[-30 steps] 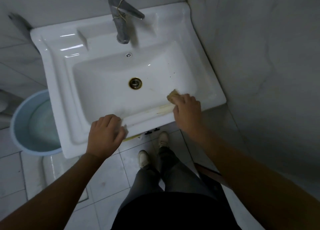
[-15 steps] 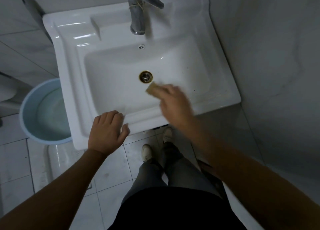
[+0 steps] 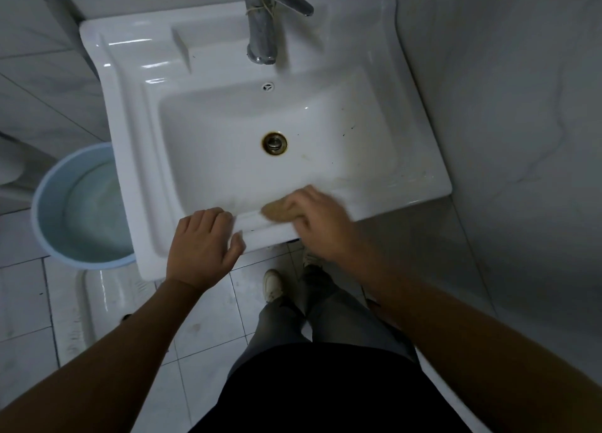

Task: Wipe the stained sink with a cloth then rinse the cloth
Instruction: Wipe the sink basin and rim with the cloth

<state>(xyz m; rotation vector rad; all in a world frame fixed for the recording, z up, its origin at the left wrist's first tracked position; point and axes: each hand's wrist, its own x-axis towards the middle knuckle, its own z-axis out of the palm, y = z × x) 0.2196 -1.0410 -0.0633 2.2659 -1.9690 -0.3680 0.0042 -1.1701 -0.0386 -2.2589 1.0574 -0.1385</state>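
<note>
At lower centre, the right hand grips a tan cloth against the near rim of the sink. Yellowish staining lies just up-right of it. The left hand rests on the rim, fingers relaxed.

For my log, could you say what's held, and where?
Right hand grips crumpled tan cloth at its right end; left hand rests on white sink.
</note>
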